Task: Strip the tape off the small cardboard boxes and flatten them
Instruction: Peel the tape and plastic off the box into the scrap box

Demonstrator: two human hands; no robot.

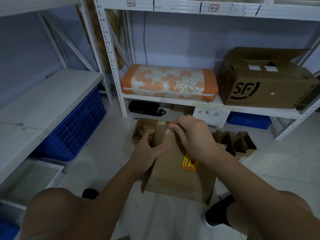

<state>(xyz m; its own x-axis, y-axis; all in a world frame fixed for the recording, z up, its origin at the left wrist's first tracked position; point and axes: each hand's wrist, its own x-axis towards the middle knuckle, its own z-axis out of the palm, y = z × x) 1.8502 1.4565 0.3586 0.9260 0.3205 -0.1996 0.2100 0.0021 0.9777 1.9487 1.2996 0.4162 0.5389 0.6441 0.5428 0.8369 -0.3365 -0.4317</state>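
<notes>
Pinching tape (167, 131), right fingers (174, 126) atop box (174, 177).

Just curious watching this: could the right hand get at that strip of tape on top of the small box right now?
Probably yes. The right hand is already at the tape, fingertips on it, while the left hand holds the small box. Nothing lies between.

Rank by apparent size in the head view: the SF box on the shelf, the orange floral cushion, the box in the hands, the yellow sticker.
1. SF box and orange floral cushion: look about equal.
2. Held box: inflated by nearness to the camera.
3. Yellow sticker: clearly smallest.
</notes>
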